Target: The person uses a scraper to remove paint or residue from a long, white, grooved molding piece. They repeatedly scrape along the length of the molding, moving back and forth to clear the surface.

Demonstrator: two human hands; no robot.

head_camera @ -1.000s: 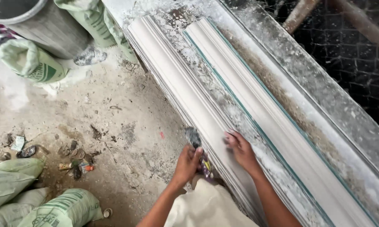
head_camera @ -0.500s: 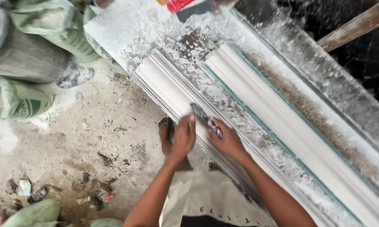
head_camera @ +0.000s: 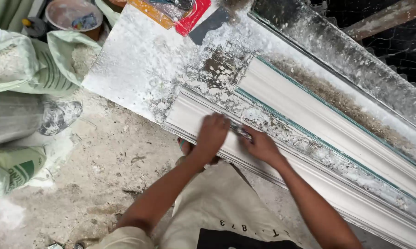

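Observation:
Two long white plaster mouldings lie side by side on a plaster-spattered bench (head_camera: 138,69). My left hand (head_camera: 212,133) and my right hand (head_camera: 262,145) rest close together on the nearer moulding (head_camera: 189,113), close to its left end. Between them shows a small metal scraper (head_camera: 240,131), which both hands seem to grip with the blade flat against the moulding. The farther moulding (head_camera: 309,108) sits in a green-edged mould just beyond my right hand.
Green sacks (head_camera: 19,64) and a grey bucket (head_camera: 14,122) stand on the dusty floor at left. A round tub (head_camera: 74,16) sits at the top left. Red (head_camera: 194,16) and orange (head_camera: 150,11) tools lie at the bench's far end. Wire mesh (head_camera: 401,50) is at the top right.
My hands have slid with the scraper along the nearer moulding toward its left end. The view has followed them, and the bench's end with the tools now shows.

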